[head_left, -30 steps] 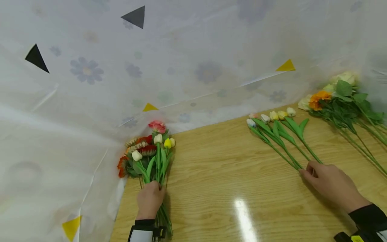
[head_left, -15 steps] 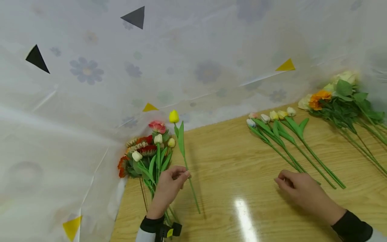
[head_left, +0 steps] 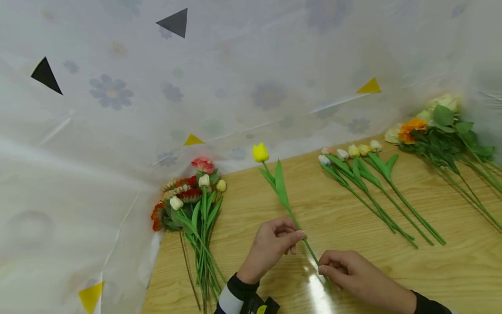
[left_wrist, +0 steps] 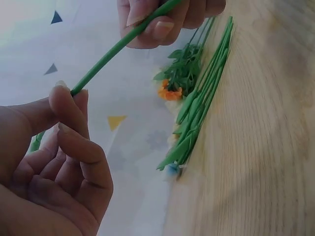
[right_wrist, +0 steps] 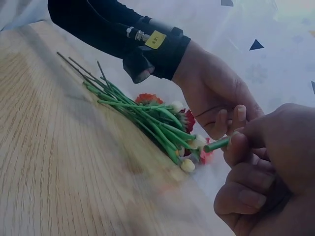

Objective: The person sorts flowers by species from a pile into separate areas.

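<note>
Now that yellow tulip (head_left: 260, 153) has been taken from bunch (head_left: 205, 209), stem (head_left: 311, 251) finger-pinched by left hand (head_left: 268, 245), right hand (head_left: 354, 272), handover seemingly underway

Your left sleeve (right_wrist: 91, 29): black cuff (head_left: 243, 285), white band (head_left: 230, 300)
Your wrist device (head_left: 270, 307): black, yellow tag (right_wrist: 156, 40), silvery connector (right_wrist: 142, 36)
Your right cuff (head_left: 428, 303): black

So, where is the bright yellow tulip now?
In the head view, the bright yellow tulip is near centre, held in both hands, right of the multicoloured flower pile.
</note>
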`<state>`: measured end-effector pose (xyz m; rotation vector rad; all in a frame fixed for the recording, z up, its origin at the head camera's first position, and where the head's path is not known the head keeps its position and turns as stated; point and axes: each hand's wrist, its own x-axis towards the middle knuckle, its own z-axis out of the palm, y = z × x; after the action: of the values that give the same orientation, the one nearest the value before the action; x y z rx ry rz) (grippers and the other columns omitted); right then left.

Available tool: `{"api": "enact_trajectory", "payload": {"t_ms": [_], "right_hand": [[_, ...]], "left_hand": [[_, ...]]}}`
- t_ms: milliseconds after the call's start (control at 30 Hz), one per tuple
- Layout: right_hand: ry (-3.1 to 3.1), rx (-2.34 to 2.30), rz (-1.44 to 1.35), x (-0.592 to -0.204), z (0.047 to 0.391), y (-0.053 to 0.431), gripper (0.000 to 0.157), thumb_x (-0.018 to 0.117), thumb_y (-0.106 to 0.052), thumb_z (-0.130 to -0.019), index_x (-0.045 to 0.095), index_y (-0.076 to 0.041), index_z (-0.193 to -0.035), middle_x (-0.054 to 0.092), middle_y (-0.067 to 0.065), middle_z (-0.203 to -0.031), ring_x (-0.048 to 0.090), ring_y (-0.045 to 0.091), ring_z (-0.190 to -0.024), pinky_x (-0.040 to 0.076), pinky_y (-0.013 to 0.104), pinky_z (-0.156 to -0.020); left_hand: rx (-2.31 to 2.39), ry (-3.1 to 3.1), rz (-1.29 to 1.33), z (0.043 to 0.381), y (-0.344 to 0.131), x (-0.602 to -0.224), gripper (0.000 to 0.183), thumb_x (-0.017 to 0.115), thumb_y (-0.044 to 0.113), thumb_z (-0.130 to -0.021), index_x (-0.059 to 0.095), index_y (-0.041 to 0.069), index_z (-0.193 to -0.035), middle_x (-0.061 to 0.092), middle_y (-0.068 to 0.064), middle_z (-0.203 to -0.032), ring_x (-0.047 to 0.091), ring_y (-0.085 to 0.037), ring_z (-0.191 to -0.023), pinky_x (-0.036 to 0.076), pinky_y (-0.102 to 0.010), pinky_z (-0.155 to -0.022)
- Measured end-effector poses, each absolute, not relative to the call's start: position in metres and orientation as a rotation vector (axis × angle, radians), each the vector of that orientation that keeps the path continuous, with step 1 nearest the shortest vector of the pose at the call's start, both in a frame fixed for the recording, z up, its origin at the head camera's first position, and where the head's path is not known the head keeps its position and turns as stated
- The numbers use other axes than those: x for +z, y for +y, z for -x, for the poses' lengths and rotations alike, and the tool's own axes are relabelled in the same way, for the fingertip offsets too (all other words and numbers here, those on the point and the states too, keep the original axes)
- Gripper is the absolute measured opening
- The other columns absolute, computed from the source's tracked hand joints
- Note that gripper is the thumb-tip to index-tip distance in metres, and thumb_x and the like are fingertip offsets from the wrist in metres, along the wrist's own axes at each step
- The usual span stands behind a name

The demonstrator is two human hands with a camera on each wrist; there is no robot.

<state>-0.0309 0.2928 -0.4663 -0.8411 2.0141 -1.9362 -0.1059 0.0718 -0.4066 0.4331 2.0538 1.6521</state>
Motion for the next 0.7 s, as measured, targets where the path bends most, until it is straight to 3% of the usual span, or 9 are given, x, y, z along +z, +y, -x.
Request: {"api": "enact_trajectory", "payload": {"t_ms": [333,600,700], "right_hand": [[2.738,-1.663,0.651,-0.469,0.042,0.338,0.013,0.056,-0.003,-0.100,0.063,-0.012,-0.095,0.049,-0.015,-0.065,0.039,-0.003,-0.050,0.036,0.019,-0.044],[3.197,-1.137,0.168,-0.476,0.055,0.401,0.010,0.056,-0.006,-0.100,0.065,-0.003,-0.098,0.047,-0.007,-0.063,0.031,-0.002,-0.048,0.025,0.022,-0.047],[3.198,-1.020,0.083,-0.480,0.060,0.415,0.012,0.055,-0.009,-0.101,0.064,-0.002,-0.098,0.047,-0.004,-0.063,0.031,0.002,-0.049,0.023,0.024,-0.049]], "left_hand": [[1.503,2.367,-0.310,0.116,0.034,-0.412,0.033,0.067,0.044,-0.094,0.070,0.017,-0.112,0.072,-0.014,-0.102,0.067,-0.023,-0.070,0.054,-0.032,-0.057],[0.973,3.050,-0.199,0.126,-0.032,-0.405,0.027,0.064,0.036,-0.097,0.071,0.011,-0.107,0.072,-0.005,-0.093,0.065,-0.013,-0.066,0.049,-0.025,-0.053],[0.506,3.326,-0.095,0.129,-0.055,-0.408,0.024,0.069,0.031,-0.094,0.071,0.007,-0.094,0.070,-0.007,-0.077,0.059,-0.014,-0.054,0.044,-0.028,-0.046]]}}
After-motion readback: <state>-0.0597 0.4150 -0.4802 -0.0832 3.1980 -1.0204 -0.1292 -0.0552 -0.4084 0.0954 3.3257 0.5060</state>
